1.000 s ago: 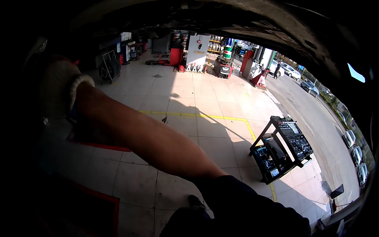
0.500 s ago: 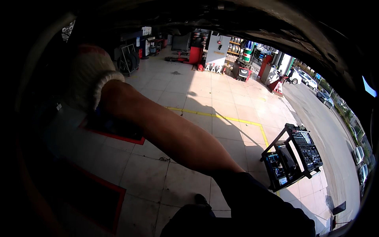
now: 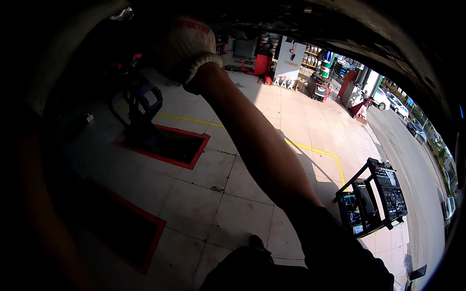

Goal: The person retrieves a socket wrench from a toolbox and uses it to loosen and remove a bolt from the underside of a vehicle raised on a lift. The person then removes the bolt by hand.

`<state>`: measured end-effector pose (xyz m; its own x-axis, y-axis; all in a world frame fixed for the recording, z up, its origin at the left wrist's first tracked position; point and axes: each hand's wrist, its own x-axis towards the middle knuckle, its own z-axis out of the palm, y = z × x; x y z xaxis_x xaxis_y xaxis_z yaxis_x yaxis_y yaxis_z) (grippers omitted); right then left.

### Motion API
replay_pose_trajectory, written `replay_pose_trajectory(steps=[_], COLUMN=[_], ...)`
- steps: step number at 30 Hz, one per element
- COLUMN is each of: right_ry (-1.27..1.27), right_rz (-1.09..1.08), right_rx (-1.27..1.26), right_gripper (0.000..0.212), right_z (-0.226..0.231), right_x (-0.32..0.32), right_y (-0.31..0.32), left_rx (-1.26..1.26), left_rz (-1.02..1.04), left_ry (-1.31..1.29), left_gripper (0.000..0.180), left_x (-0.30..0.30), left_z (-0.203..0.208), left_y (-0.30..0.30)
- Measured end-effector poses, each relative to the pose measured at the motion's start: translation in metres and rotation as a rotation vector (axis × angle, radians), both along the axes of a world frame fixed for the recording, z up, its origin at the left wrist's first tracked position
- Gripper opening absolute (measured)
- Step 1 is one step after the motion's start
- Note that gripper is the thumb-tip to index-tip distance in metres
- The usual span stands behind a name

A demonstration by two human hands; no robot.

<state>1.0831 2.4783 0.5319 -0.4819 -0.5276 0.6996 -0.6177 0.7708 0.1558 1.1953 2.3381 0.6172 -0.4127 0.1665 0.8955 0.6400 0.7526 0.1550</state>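
My right arm, bare below a dark sleeve, reaches up and to the left. My right hand [image 3: 189, 48] wears a pale knitted work glove with a reddish patch on the back. It is raised close to the dark underside of a vehicle [image 3: 272, 22] overhead. Its fingers are lost in shadow, so whether it holds anything does not show. Down the left edge runs a dim brownish shape, perhaps my left forearm [image 3: 41, 208]. No left hand can be made out there.
Red-framed dark floor recesses [image 3: 194, 162] lie below left, with a dark blue stand [image 3: 145, 102] at the farther one. A black tool cart [image 3: 374, 199] stands at right. Red jack stands [image 3: 286, 83] and shop equipment are farther back. Parked cars [image 3: 395, 104] line the road.
My gloved right hand has shifted right and up in the picture. The view has turned somewhat, and the dark blue stand has come out from behind my arm.
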Motion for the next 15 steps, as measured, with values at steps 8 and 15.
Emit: replay_pose_trajectory(steps=[8,15], right_ry=[0.306,0.312], right_rz=[-0.138,0.128], right_rx=[0.110,0.113], right_gripper=[0.045,0.051], right_z=[0.008,0.015], right_x=[0.012,0.009], right_y=[0.005,0.008], left_rx=[0.061,0.142], left_rz=[-0.012,0.124], left_ry=[-0.072,-0.084], left_gripper=[0.053,0.054], left_x=[0.015,0.005], left_z=[-0.011,-0.013], left_y=[-0.006,0.001])
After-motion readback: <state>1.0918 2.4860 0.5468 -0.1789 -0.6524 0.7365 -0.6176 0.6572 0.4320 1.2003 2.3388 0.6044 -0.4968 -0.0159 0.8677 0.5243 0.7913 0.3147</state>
